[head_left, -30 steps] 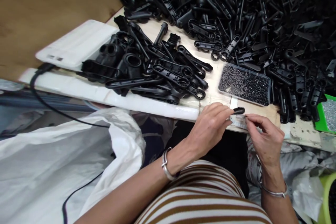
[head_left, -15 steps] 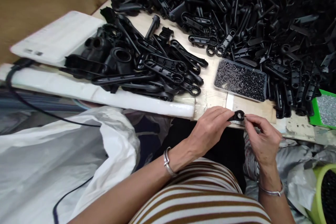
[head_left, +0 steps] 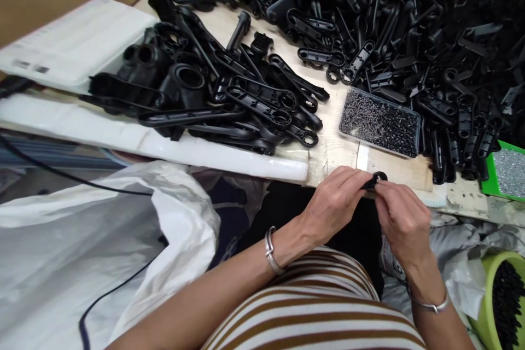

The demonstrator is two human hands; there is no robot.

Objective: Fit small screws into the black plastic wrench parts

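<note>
Between my fingers at the bench's front edge is a black plastic part with a ring-shaped end (head_left: pixel 380 176). My left hand (head_left: pixel 342 197) is closed on its body, which the fingers mostly cover. At the ring, my right hand (head_left: pixel 404 216) is pinched, its fingertips touching the rim; whether a tiny piece sits in that pinch is hidden. Just beyond both hands lies a clear plastic box (head_left: pixel 379 122) of small dark pieces. A heap of similar black plastic arms (head_left: pixel 262 104) is to the left of the box.
A large pile of black parts (head_left: pixel 451 38) covers the back and right. A green tray (head_left: pixel 492 172) of small silvery pieces stands at right, above a yellow-green bucket (head_left: pixel 486 301). A white flat case (head_left: pixel 77 38) and white foam strip (head_left: pixel 164 142) lie left; a white sack (head_left: pixel 176 219) hangs below.
My right hand has moved left and in to the ring end. The ring has tilted in my left hand. The camera view has shifted slightly.
</note>
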